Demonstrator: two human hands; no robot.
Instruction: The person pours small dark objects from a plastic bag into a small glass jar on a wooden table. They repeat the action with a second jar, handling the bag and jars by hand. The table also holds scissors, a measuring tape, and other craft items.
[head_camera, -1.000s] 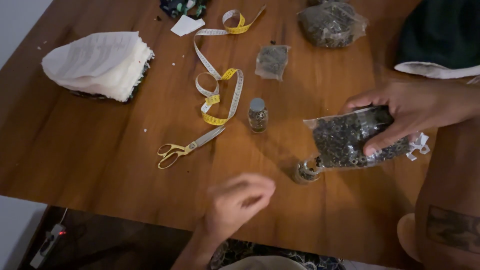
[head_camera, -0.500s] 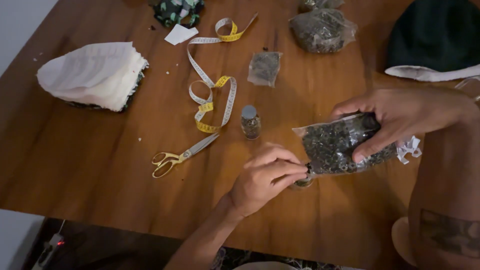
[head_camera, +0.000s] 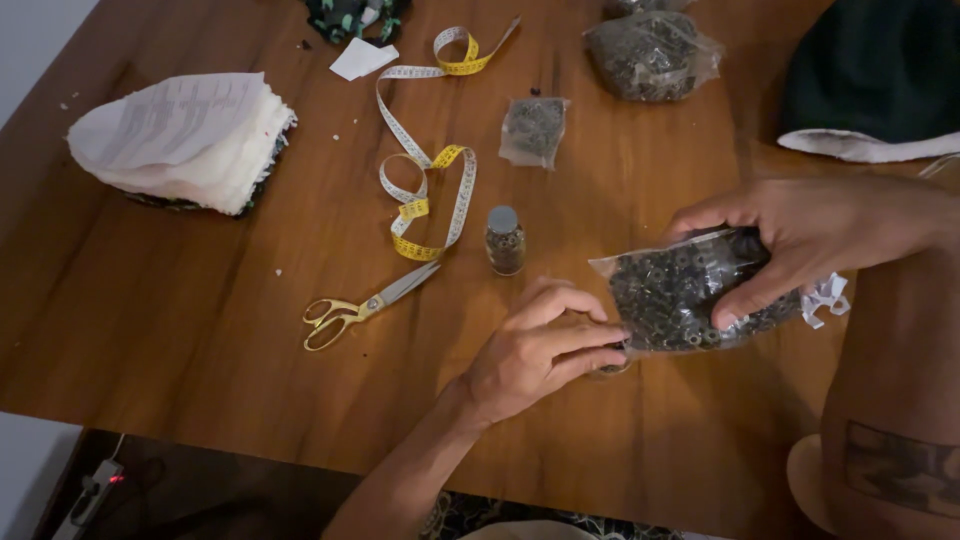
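Broadly, across the wooden table (head_camera: 200, 330), the right hand (head_camera: 800, 235) grips a clear bag of small dark metal rings (head_camera: 690, 295) tilted just above the surface, while the left hand (head_camera: 540, 345) is pinched narrow at the bag's open corner, over a small jar (head_camera: 610, 368) it mostly hides. Spillage seems the likeliest fault: a steeper tilt could send rings past the jar's mouth. A second earlier that hand hovered apart, near the table's front edge, leaving the jar visible.

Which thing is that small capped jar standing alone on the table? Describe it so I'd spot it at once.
On the wooden table, follow the yellow and white measuring tape to its lower loop. Just right of it stands a small glass jar with a grey cap and dark contents. Unlike the flat plastic bags nearby, it stands upright and untouched.
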